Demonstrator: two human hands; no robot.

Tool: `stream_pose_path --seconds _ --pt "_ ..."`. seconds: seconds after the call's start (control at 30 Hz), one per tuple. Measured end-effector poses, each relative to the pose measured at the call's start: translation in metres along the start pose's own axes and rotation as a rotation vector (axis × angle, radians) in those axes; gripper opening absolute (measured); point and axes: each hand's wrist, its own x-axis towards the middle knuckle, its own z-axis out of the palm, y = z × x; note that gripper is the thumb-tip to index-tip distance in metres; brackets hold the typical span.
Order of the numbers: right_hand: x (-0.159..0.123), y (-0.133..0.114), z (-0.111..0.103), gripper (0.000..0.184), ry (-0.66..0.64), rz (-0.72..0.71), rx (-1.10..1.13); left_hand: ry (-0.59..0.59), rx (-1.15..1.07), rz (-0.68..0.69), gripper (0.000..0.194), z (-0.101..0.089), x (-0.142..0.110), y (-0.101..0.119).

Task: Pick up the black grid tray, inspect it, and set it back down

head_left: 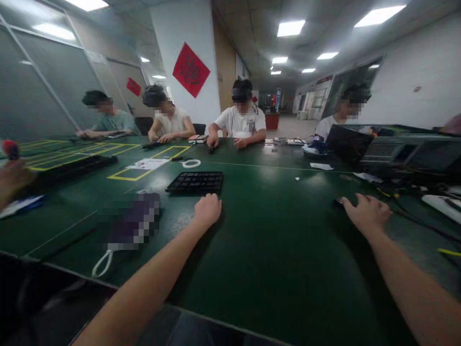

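Head view. First speaker: What are the person's hands doing?

Second speaker: Both forearms reach forward onto a dark green counter (273,269). The left hand (208,210) lies just below a black keyboard (194,182) without touching it, its fingers (209,201) loosely curled and holding nothing. The right hand (365,212) lies well to the right, relaxed and spread, not clenched, with its fingertips touching a small black object (338,202) that is too dark to name for certain.

First speaker: What lies around them?

Second speaker: Left of the left hand is a pixelated dark item (133,221) with a white elastic loop (103,264). Beyond the keyboard are a white ring of cord (190,163) and a yellow-taped rectangle (149,163) around a white paper sheet (147,164). Far right, an open black laptop (347,144) stands beside grey equipment (406,151), with dark cables (406,211) running near the right hand.

First speaker: Is anyone else there?

Second speaker: Yes. Several people sit along the counter. A co-worker in a white T-shirt (240,120) faces the camera, both hands on the counter. Another person's hand (12,179) enters at the left edge.
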Motion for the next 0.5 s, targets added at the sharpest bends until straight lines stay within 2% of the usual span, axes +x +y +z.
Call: stream_pose_path --seconds 0.17,0.3,0.37,0.43,0.5 --pt "0.000 0.000 -0.002 0.064 -0.028 -0.018 -0.023 -0.083 -0.070 0.026 0.034 -0.002 0.003 0.001" --pt "0.001 -0.001 -0.005 0.061 -0.214 -0.039 -0.106 -0.106 -0.111 0.049 0.035 0.000 0.003 0.001" --pt "0.002 0.000 -0.007 0.059 -0.276 -0.041 -0.136 -0.084 -0.208 0.022 0.034 -0.001 0.004 -0.001" --pt "0.004 0.000 -0.006 0.058 -0.296 -0.043 -0.146 -0.035 -0.523 -0.116 0.036 -0.004 0.007 -0.004" --pt "0.007 0.002 -0.005 0.058 -0.309 -0.057 -0.147 0.033 -1.012 -0.374 0.040 -0.009 0.015 -0.010"
